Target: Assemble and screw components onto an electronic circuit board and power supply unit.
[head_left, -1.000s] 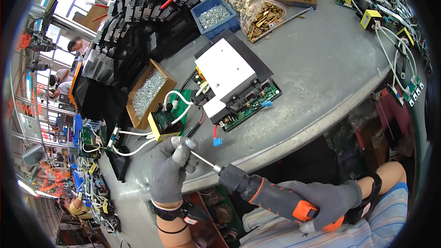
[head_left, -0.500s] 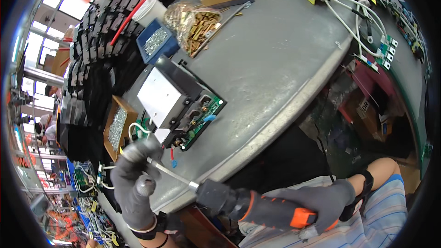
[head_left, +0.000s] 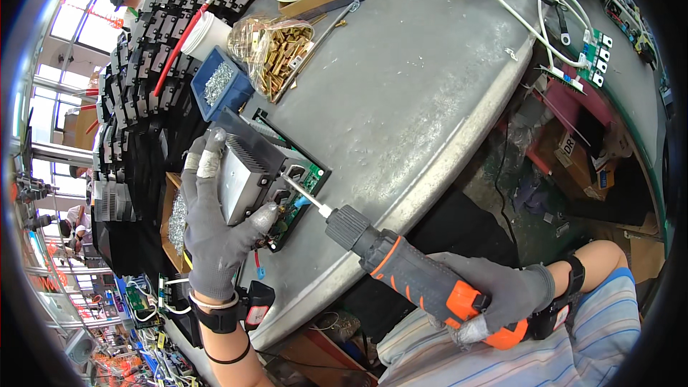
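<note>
My right hand (head_left: 494,290), in a grey glove, is wrapped round the grip of a black and orange power screwdriver (head_left: 408,265). Its long bit points up and left, with the tip at the edge of a silver finned heat sink (head_left: 240,183). The heat sink is part of an assembly with a green circuit board (head_left: 313,179) on the bench. My left hand (head_left: 215,233), also gloved, spans the heat sink: fingers along its left side, thumb at its near corner. Whether the bit sits on a screw is too small to tell.
Beyond the assembly are a blue bin of screws (head_left: 233,97), a bag of brass-coloured parts (head_left: 283,61) and a white tub (head_left: 208,36). Black parts (head_left: 136,86) are stacked at the left. White-cabled boards (head_left: 591,57) lie at the right. The bench edge (head_left: 430,190) runs diagonally.
My left hand has left the bit and moved up onto the heat sink, its fingers spreading round it. The screwdriver has swung up, bringing its bit onto the assembly.
</note>
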The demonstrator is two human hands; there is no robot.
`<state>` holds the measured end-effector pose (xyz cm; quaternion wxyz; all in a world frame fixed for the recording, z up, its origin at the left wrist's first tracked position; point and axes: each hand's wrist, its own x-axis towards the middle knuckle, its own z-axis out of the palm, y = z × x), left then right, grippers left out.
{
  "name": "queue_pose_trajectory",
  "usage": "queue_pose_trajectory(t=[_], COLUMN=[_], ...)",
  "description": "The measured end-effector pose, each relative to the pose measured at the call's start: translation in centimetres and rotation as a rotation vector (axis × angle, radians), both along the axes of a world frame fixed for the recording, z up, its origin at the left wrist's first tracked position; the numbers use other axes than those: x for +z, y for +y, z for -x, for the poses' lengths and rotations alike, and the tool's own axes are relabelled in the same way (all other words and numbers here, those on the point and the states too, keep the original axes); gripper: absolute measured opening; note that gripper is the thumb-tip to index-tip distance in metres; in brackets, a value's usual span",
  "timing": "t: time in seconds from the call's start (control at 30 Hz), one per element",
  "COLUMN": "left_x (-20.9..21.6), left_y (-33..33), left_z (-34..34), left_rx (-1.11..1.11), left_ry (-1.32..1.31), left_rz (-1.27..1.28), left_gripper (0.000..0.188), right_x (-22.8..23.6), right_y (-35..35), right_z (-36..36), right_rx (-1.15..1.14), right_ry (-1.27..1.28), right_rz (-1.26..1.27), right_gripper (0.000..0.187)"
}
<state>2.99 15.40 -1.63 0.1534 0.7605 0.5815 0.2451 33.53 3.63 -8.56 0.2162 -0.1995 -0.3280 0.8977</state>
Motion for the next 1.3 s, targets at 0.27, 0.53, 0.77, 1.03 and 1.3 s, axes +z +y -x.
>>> queue_pose_trajectory(t=[0.27,0.53,0.77,1.03,1.3], left_x=[-0.4,-0.9,-0.8,-0.8,-0.3], left_y=[0.2,0.6,0.3,0.3,0.4], left_z=[0.1,0.2,0.2,0.2,0.5], left_rx=[-0.024,0.001,0.007,0.053,-0.032], left_ry=[0.053,0.125,0.236,0.187,0.158], left_rz=[-0.085,-0.127,-0.18,-0.125,-0.128], left_gripper=[0.098,0.099,0.093,0.094,0.113], right_x=[0.3,1.8,2.7,2.6,3.7], right_y=[0.4,0.4,1.0,2.2,2.1], right_z=[0.0,0.1,0.0,-1.0,-1.6], right_rx=[0.013,-0.008,0.053,0.118,0.051], right_ry=[-0.02,-0.009,0.056,0.074,-0.023], right_rz=[0.033,0.129,0.357,0.41,0.281], right_gripper=[0.084,0.08,0.06,0.056,0.056])
